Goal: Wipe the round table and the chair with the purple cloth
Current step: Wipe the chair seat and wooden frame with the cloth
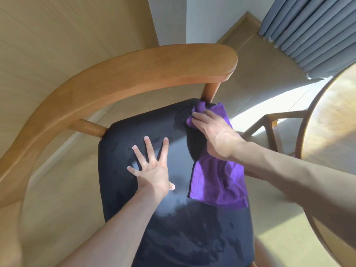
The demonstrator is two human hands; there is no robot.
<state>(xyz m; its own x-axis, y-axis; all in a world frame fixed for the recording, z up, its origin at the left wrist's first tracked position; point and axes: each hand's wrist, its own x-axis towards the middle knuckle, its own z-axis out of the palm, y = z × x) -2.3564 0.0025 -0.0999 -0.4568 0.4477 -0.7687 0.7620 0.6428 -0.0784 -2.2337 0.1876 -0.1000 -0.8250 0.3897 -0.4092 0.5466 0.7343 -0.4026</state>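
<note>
Right hand (215, 135) presses purple cloth (219, 182) on chair (146, 218); left hand (152, 170) splayed flat.

Sunlit wood floor (250, 78); grey curtain (312, 31)

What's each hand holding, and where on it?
Right hand grips the purple cloth at its bunched upper end, by the chair's rear post; the rest trails over the seat. Left hand holds nothing, pressed flat on the seat.

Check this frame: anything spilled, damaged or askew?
Nothing damaged. The dark chair seat shows pale, patchy streaks, likely damp wipe marks. The purple cloth hangs bunched under the right hand; the left hand lies flat on the seat.
</note>
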